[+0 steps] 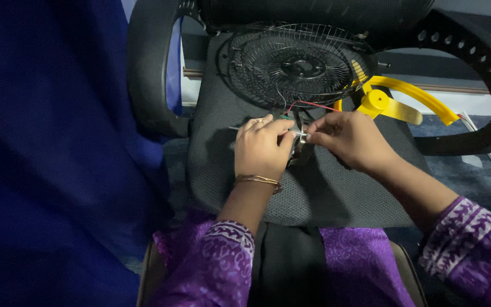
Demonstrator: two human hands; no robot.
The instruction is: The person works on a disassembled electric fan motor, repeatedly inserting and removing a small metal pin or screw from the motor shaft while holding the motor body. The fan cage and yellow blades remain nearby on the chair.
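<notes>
left hand (pixel 262 145) – pinches small metal part (pixel 299 149), steadying it | right hand (pixel 348 139) – fingertips closed on it | fan guard (pixel 296 65) behind, on chair seat (pixel 325 193)

Makeshift home workshop: office chair (pixel 313 187) as bench, fan grille (pixel 296 65), yellow blades (pixel 396 96).

On the chair seat (pixel 325 193), the fan grille (pixel 296 65) lies at the far end, against the backrest. The fan blade (pixel 393 102) lies just right of the grille. Near of the grille, at the seat's middle, the left hand (pixel 261 149) and right hand (pixel 350 139) meet over a small metal part (pixel 300 149), left and right of it. An armrest (pixel 149 68) stands at each side.
</notes>
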